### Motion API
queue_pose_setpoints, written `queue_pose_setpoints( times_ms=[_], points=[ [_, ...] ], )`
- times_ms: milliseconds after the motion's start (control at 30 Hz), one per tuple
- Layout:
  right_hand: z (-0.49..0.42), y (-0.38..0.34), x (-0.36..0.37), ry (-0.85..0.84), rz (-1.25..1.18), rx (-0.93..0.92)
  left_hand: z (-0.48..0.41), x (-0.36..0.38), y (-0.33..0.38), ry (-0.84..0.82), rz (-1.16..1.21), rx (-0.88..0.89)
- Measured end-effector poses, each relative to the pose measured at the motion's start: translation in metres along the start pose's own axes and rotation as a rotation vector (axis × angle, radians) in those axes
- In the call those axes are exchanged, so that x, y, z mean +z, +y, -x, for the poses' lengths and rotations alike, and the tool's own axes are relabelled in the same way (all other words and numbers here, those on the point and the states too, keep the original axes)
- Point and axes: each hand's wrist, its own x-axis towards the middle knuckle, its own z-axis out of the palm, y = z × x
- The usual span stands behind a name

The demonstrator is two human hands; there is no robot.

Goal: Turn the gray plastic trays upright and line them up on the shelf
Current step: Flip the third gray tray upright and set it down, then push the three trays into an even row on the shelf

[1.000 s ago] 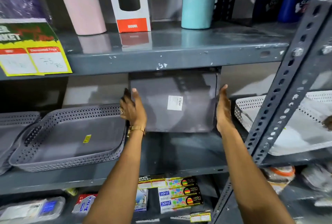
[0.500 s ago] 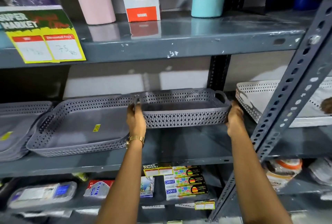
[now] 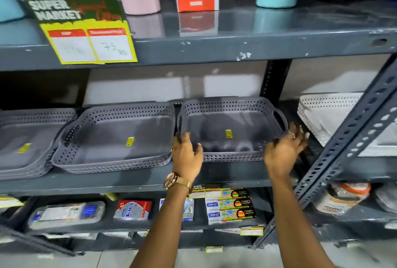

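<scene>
Three upright gray trays line the shelf (image 3: 107,184): left tray (image 3: 28,132) (a stack), middle tray (image 3: 111,136), right tray (image 3: 217,123). The left hand (image 3: 186,156) grips the right tray's front-left corner; the right hand (image 3: 283,151), fingers spread, holds nothing at its front-right corner.

Shelf sign (image 3: 79,27) reads "SUPER MARKET", price 75.

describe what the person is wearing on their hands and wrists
No sleeves are in view. The left hand has a gold-toned watch with a metal band at the wrist. The right hand wears a thin ring on one finger.
</scene>
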Motion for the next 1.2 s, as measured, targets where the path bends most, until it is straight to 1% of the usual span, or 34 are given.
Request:
queue_pose_setpoints(
  times_ms=[33,67,133,200,267,333,367,433,500,567,667,800,900,1000,1067,1200],
  points=[
    [0.006,-0.01,0.004,0.014,0.028,-0.09,0.003,-0.007,0.0,-0.024,-0.05,0.043],
    [0.011,-0.022,0.011,-0.008,0.041,-0.176,0.005,-0.014,0.0,-0.033,-0.087,0.088],
    [0.029,-0.057,0.031,-0.17,-0.004,-0.29,0.007,-0.039,-0.009,-0.006,-0.129,0.152],
    [0.05,-0.095,0.046,-0.343,-0.073,-0.331,0.002,-0.067,-0.025,0.045,-0.191,0.182],
    [0.073,-0.13,0.063,-0.462,-0.04,-0.339,-0.008,-0.102,-0.058,0.091,-0.269,0.16],
    [0.092,-0.155,0.082,-0.552,0.032,-0.291,-0.02,-0.142,-0.097,0.133,-0.324,0.12],
    [0.098,-0.163,0.09,-0.584,0.066,-0.26,-0.026,-0.159,-0.115,0.152,-0.347,0.083],
    [0.108,-0.175,0.11,-0.641,0.1,-0.193,-0.038,-0.194,-0.153,0.14,-0.418,-0.06],
    [0.115,-0.181,0.129,-0.662,0.122,-0.14,-0.05,-0.225,-0.19,0.082,-0.469,-0.178],
    [0.118,-0.181,0.143,-0.654,0.169,-0.122,-0.063,-0.242,-0.223,0.021,-0.439,-0.221],
    [0.122,-0.176,0.149,-0.59,0.264,-0.1,-0.082,-0.256,-0.255,-0.047,-0.435,-0.209],
    [0.126,-0.173,0.145,-0.603,0.345,-0.094,-0.096,-0.261,-0.263,-0.152,-0.447,-0.184],
    [0.122,-0.173,0.151,-0.606,0.388,-0.093,-0.098,-0.258,-0.265,-0.133,-0.48,-0.112],
    [0.117,-0.173,0.16,-0.597,0.375,-0.096,-0.101,-0.255,-0.269,-0.106,-0.507,-0.032],
    [0.112,-0.178,0.166,-0.594,0.365,-0.1,-0.11,-0.254,-0.268,-0.103,-0.514,-0.022],
    [0.1,-0.192,0.176,-0.588,0.398,-0.09,-0.133,-0.248,-0.265,-0.11,-0.513,-0.059]
  ],
)
